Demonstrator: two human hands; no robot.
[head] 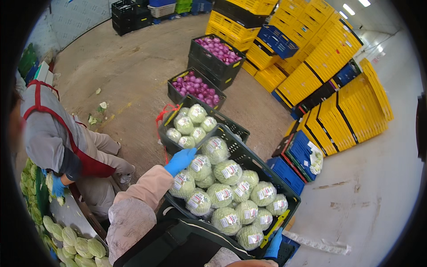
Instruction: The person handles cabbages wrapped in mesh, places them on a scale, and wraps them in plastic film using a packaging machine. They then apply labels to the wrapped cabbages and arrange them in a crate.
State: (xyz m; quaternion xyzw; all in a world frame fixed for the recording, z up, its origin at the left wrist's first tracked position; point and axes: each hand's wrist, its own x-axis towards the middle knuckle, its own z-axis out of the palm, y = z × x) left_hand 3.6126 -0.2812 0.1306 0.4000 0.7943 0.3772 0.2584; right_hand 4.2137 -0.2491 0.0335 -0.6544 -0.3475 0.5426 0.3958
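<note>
A dark green plastic crate [240, 150] full of round cabbages [228, 172] lies before me. The cabbages are wrapped in clear film and netting, and each visible one bears a printed label. My left hand [181, 162], in a blue glove, grips the crate's far left end; its fingertips are partly hidden at the rim. At the opposite, near right end my right hand [274, 245], also gloved in blue, holds the crate beside a yellow handle clip [275, 228]. Just beyond stands a second dark crate [233, 128] with smaller wrapped cabbages [183, 124].
Crates of purple onions [193, 87] stand farther out, before stacked yellow crates [320, 76]. Blue crates [286, 175] are at the right. A co-worker [50, 116] in a red apron handles leafy produce at left, near a metal table [68, 213] with cabbages. Leaf scraps [94, 119] litter the floor.
</note>
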